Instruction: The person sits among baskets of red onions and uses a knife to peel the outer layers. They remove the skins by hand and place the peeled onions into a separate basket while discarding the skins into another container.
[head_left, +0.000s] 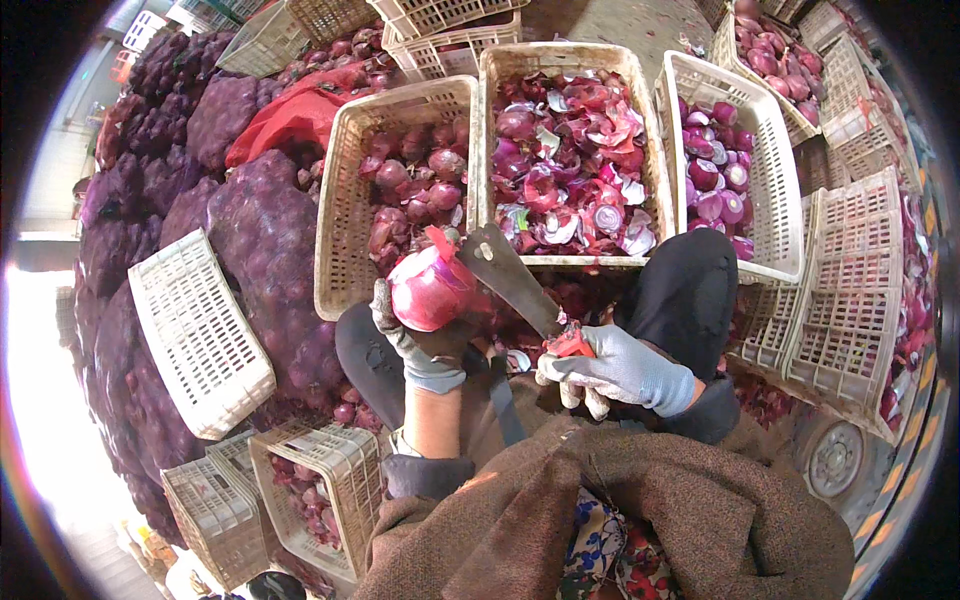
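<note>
A red onion (429, 291) with loose skin at its top sits in my gloved left hand (420, 346), fingers curled under and beside it. My gloved right hand (611, 369) grips a knife (514, 281) by its red handle; the broad, dark blade points up and left, its tip beside the onion. Beyond my hands, a left crate (324, 247) holds whole red onions (416, 187). Onion skins and cut scraps (562, 172) fill the middle crate (666, 180). Peeled purple onions (716, 180) lie in the white right crate (780, 187).
Mesh sacks of onions (259, 217) are piled on the left, with an upturned crate (202, 334) leaning on them. More crates (847, 277) stand at the right, close to a wheel (835, 459). An onion crate (319, 487) lies tipped at lower left. My knees flank my hands.
</note>
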